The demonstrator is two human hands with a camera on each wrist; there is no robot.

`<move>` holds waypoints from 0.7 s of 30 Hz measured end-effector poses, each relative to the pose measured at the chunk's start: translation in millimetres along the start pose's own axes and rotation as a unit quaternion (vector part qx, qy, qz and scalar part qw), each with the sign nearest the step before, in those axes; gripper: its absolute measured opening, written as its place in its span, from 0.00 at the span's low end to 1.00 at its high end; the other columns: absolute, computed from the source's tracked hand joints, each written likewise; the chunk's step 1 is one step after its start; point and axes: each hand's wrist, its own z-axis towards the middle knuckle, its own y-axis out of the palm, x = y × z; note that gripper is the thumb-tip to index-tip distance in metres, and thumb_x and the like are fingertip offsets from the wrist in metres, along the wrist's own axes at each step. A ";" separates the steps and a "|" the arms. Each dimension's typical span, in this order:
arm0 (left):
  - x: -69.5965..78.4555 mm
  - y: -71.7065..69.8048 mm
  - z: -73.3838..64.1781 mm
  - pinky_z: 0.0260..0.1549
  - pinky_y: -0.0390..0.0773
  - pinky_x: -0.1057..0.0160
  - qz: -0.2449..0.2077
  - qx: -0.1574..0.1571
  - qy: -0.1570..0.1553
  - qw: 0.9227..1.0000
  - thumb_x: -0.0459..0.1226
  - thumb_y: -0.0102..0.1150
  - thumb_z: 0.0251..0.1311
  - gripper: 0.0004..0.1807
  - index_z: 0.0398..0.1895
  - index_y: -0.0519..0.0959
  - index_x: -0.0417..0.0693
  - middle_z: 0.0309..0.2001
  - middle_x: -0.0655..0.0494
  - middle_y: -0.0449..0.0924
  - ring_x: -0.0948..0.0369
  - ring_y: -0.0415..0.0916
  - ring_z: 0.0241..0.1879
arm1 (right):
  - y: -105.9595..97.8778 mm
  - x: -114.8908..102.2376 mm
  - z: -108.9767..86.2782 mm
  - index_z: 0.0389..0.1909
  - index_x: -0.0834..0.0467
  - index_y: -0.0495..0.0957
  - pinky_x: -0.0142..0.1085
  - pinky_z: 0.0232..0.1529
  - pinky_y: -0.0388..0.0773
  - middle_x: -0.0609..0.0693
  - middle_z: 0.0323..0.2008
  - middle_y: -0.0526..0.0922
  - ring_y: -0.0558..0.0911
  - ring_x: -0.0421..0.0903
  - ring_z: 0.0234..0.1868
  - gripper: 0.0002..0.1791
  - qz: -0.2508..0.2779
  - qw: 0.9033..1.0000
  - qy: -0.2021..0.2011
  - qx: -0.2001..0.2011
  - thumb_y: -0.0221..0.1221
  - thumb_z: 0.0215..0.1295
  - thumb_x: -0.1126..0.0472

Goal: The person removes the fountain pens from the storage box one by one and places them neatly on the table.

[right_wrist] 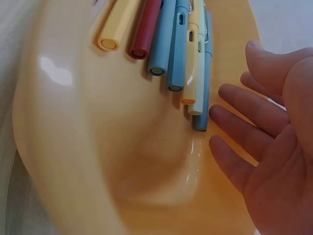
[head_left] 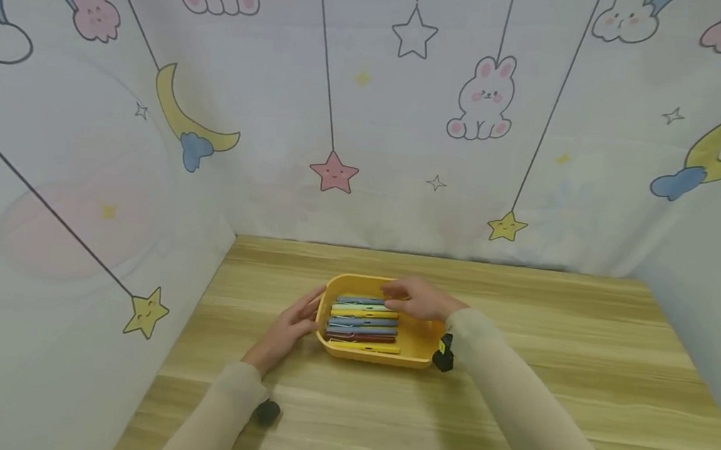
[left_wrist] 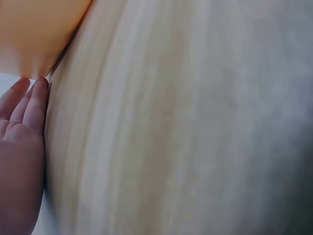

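A yellow plastic bin (head_left: 417, 344) holds several capped pens lying side by side in its left part. Nearest the front is a yellow pen (head_left: 369, 348), then a dark red pen (head_left: 360, 338); blue, yellow and pale green ones lie behind. My left hand (head_left: 287, 329) rests its extended fingertips against the bin's left outer wall, also seen in the left wrist view. Over the far side of the bin, my right hand (head_left: 423, 299) has its fingers spread beside the ends of the pens. Closest to those fingers is a blue pen (right_wrist: 200, 120); nothing sits in the palm.
The bin stands on a wood-grain table (head_left: 330, 422) near its back edge. Behind and at both sides hangs a pale curtain (head_left: 406, 143) printed with stars, moons and rabbits. A dark wrist device (head_left: 444, 354) on the right arm is close to the bin's right end.
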 end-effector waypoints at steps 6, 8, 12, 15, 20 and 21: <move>-2.5 -1.2 0.5 0.77 0.56 0.44 -0.006 -0.006 0.006 1.000 0.34 0.55 0.73 0.39 0.84 0.58 0.67 0.81 0.48 0.60 0.48 0.60 0.79 | 5.8 -2.2 5.3 0.74 0.66 0.71 0.53 0.71 0.71 0.61 0.70 0.77 0.76 0.58 0.70 0.26 -0.022 1.000 0.006 0.000 0.55 0.81 0.60; -3.1 -1.5 1.2 0.77 0.56 0.44 -0.007 -0.006 0.008 1.000 0.34 0.55 0.73 0.39 0.84 0.58 0.67 0.81 0.49 0.60 0.49 0.59 0.79 | 6.2 -5.3 5.2 0.74 0.66 0.71 0.52 0.71 0.71 0.60 0.70 0.77 0.76 0.58 0.71 0.26 -0.030 0.999 0.014 0.002 0.55 0.81 0.60; -2.9 -1.9 1.4 0.77 0.56 0.44 -0.004 -0.005 0.006 1.000 0.33 0.55 0.73 0.39 0.83 0.59 0.68 0.81 0.50 0.60 0.51 0.59 0.79 | 8.3 -10.6 5.2 0.72 0.65 0.74 0.52 0.69 0.74 0.60 0.67 0.80 0.79 0.57 0.68 0.24 -0.088 0.996 0.001 0.002 0.56 0.79 0.62; -2.3 -1.8 1.5 0.77 0.56 0.45 0.000 -0.005 0.004 1.000 0.34 0.55 0.73 0.39 0.83 0.59 0.69 0.81 0.50 0.60 0.51 0.58 0.80 | 10.8 -14.5 5.5 0.67 0.64 0.78 0.52 0.63 0.78 0.59 0.60 0.85 0.83 0.56 0.61 0.20 -0.137 0.990 -0.025 0.002 0.57 0.78 0.65; -1.3 -0.8 0.8 0.77 0.56 0.45 0.002 -0.006 0.006 1.000 0.33 0.55 0.73 0.40 0.84 0.58 0.65 0.81 0.48 0.59 0.49 0.59 0.79 | 17.5 -14.0 7.8 0.67 0.62 0.78 0.51 0.63 0.79 0.57 0.59 0.85 0.83 0.55 0.60 0.19 -0.153 0.988 -0.013 0.004 0.56 0.78 0.68; -1.2 -0.6 0.6 0.77 0.56 0.45 0.002 -0.007 0.007 1.000 0.33 0.55 0.73 0.40 0.84 0.57 0.64 0.81 0.47 0.59 0.48 0.59 0.79 | 18.6 -13.8 8.4 0.67 0.62 0.78 0.51 0.63 0.79 0.57 0.60 0.85 0.83 0.55 0.61 0.20 -0.154 0.988 -0.009 0.005 0.56 0.78 0.68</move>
